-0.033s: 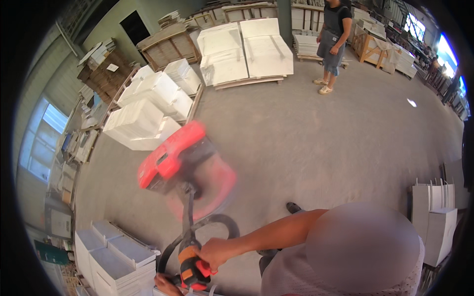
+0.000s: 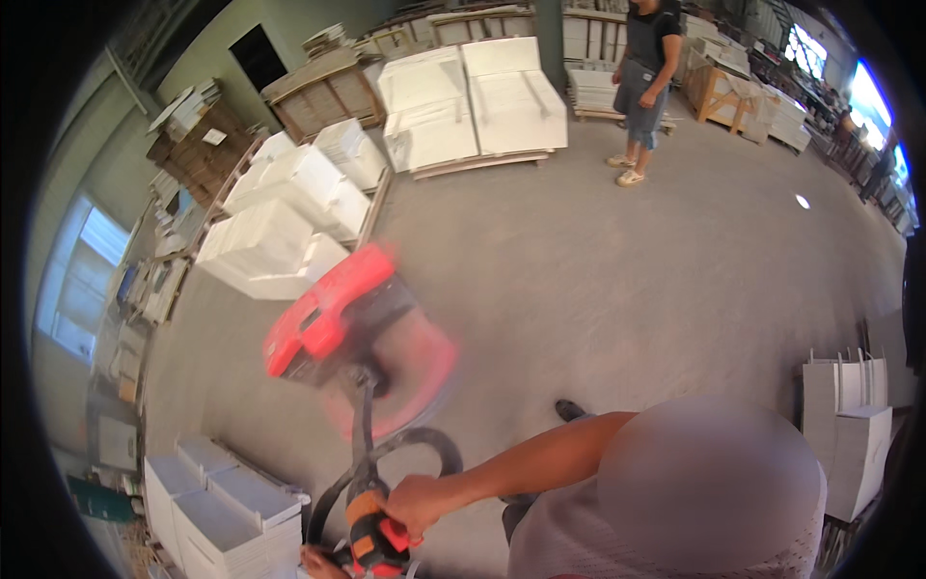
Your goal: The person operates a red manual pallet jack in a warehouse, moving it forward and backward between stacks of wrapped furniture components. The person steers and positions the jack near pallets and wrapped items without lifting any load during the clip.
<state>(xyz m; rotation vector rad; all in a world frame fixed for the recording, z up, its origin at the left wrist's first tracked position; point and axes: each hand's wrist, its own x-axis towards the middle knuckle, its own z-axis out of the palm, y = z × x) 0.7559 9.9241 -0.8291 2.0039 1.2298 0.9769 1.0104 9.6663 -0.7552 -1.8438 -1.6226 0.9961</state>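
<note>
A red pallet truck (image 2: 333,314), smeared by motion, stands left of the middle, its black tiller reaching toward me. At the tiller's near end is an orange, black and red control handle (image 2: 365,511) with a curved black bar. My right hand (image 2: 417,504) is closed round the right side of this handle; my bare right arm comes in from the lower right. Low at the bottom edge, the fingers of my left hand (image 2: 320,562) curl at the handle's left end. The lower edge cuts off most of that hand.
White slab stacks (image 2: 280,212) sit on a pallet beyond the truck, with larger wrapped stacks (image 2: 473,101) behind. A person (image 2: 644,92) stands on the concrete floor (image 2: 617,280) at the back right. Stacks of pale slabs (image 2: 227,502) rise at lower left, and others (image 2: 849,434) at right.
The surroundings and the pallet truck have shifted slightly left in the view. Both hands keep their places on the handle.
</note>
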